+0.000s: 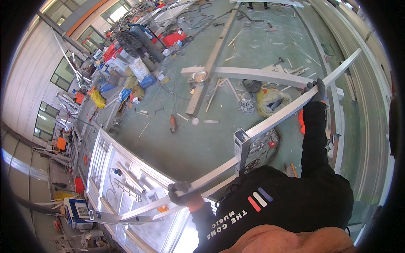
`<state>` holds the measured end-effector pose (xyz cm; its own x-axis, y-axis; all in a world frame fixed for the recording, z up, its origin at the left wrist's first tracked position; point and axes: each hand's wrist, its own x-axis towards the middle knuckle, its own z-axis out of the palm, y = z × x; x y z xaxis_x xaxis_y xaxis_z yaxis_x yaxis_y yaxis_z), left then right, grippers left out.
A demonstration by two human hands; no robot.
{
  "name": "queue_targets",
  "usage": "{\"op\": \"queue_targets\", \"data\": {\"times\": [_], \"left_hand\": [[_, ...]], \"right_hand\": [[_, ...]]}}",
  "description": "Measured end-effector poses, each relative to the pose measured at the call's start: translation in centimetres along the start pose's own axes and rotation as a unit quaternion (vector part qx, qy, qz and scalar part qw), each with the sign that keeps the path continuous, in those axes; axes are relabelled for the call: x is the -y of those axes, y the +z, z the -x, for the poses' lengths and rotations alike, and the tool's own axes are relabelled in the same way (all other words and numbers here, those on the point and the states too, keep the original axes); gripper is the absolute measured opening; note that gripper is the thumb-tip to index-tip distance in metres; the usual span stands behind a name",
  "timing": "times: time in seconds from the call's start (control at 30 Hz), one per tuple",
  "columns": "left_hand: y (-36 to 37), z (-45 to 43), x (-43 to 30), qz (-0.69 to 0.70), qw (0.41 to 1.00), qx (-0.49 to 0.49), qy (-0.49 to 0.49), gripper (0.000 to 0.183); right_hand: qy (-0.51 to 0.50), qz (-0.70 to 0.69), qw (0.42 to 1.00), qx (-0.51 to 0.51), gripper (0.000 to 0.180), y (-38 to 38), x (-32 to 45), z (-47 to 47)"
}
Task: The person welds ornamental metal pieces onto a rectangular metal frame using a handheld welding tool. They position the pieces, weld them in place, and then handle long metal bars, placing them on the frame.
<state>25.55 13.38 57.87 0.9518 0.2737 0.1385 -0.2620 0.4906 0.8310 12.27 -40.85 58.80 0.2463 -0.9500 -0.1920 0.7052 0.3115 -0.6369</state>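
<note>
Both of my hands wear dark gloves. My left hand (183, 193) is closed around the long upper rail of a welded-looking silvery metal tube frame (215, 172), near its lower left end. Farther along the same rail, at the upper right, my right hand (314, 90) grips it. Between my hands a short box-section crosspiece (241, 153) joins this rail to a second, parallel one, which my body partly hides. Another crosspiece (126, 218) lies beyond my left hand. Below the frame at the left is a bright worktable (164, 180) with loose metal profiles on it.
A long beam (210, 63) and a crossing metal tube (253, 73) lie ahead. Near them are a yellow plastic bag (273, 101), a hammer (280, 60), an orange-red power tool (173, 124) and cables. Boxes and gas cylinders (144, 41) stand upper left. A person's legs (258, 4) show at the top.
</note>
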Motion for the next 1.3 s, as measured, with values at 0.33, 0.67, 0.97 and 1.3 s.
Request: {"op": "queue_targets", "data": {"times": [0.33, 0.67, 0.97, 1.3], "left_hand": [[-2.1, 1.0, 1.3, -0.195, 0.978, 0.054, 0.058, 0.023], [-7.9, -0.3, 4.7, -0.24, 0.954, 0.106, 0.144, 0.061], [-4.9, 0.1, 2.7, 0.08, 0.993, 0.01, -0.09, 0.034], [-4.2, 0.0, 1.9, 0.121, 0.986, 0.068, -0.088, 0.023]], "right_hand": [[0.017, -0.066, 0.998, 0.013, 0.028, 1.5, 0.6, 3.5], [-0.001, -0.058, 0.998, -0.019, 0.025, -1.0, 0.6, 6.5], [-0.031, 0.003, 0.999, -0.023, 0.025, -6.5, -4.1, 6.2], [0.047, 0.027, 0.997, 0.055, 0.028, -7.3, 0.1, 5.8]]}}
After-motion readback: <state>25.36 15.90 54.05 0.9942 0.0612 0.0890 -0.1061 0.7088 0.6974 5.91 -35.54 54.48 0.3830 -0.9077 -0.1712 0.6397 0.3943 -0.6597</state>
